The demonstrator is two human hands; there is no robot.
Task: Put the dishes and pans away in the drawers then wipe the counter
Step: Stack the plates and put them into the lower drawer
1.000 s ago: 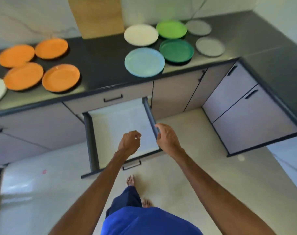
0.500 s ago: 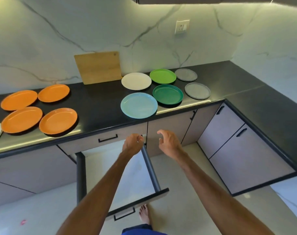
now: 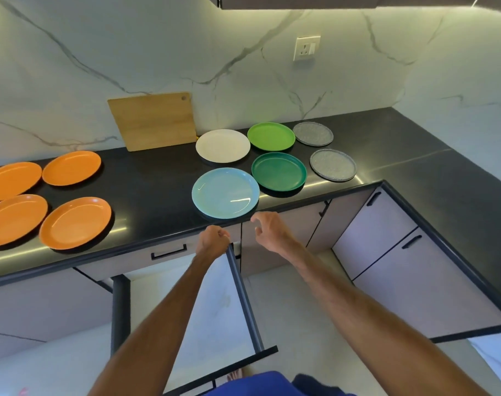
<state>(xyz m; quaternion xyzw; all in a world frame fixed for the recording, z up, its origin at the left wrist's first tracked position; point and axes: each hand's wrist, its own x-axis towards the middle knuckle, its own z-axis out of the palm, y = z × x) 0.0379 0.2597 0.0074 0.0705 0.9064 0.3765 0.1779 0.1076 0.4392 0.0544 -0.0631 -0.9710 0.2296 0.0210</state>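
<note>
Orange plates (image 3: pixel 74 222): four, on table (image 3: pixel 157 195), left.
Blue plate (image 3: pixel 225 192): centre, at table's front edge.
White plate (image 3: pixel 223 145): above it.
Green plates (image 3: pixel 279 171): two, right.
Grey plates (image 3: pixel 333 164): two, farther right.
Drawer (image 3: pixel 215 304): open, lower centre.

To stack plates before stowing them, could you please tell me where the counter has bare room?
A wide bare strip of counter lies between the orange plates and the light blue plate, before the cutting board. The counter past the grey plates is bare too. Both plate groups are crowded.
</note>
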